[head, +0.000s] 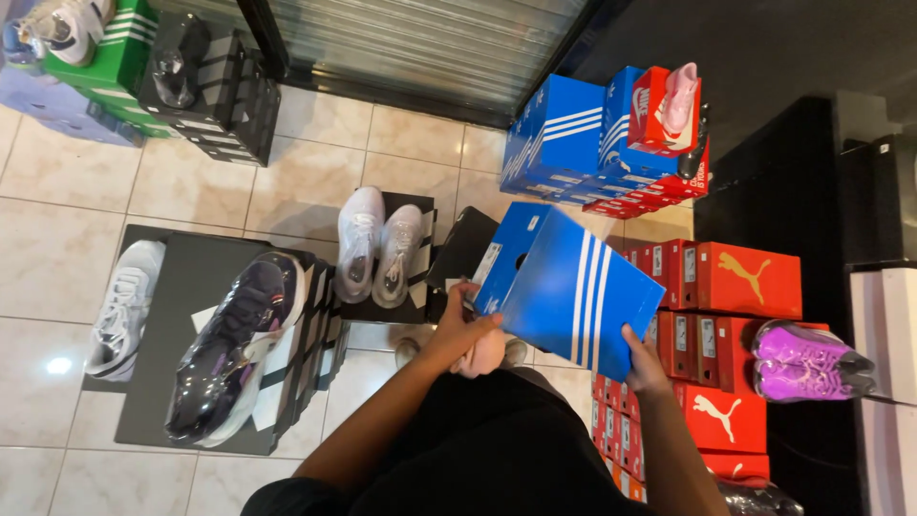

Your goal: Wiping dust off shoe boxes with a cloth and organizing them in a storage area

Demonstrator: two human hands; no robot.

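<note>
Head view, looking down over a tiled floor (pixel 57 248). Both hands carry a blue shoebox with white stripes (pixel 573 287), held tilted at waist height above the floor, between a low black display stand (pixel 420 306) and stacks of boxes. The left hand (pixel 463 330) closes its fingers (pixel 482 323) around the box's near left end; the right hand (pixel 642 361) grips the lower right corner, fingers curled on the edge. On the stand just left of the box sits a pair of pale lilac sneakers (pixel 377 244). Further left, a dark wrapped sneaker (pixel 234 349) and a white sneaker (pixel 124 306) rest on black boxes. To the right stand red shoeboxes (pixel 740 282) bearing purple sneakers (pixel 807 361); behind, stacked blue shoeboxes (pixel 564 139) carry a pink sneaker (pixel 680 96)
</note>
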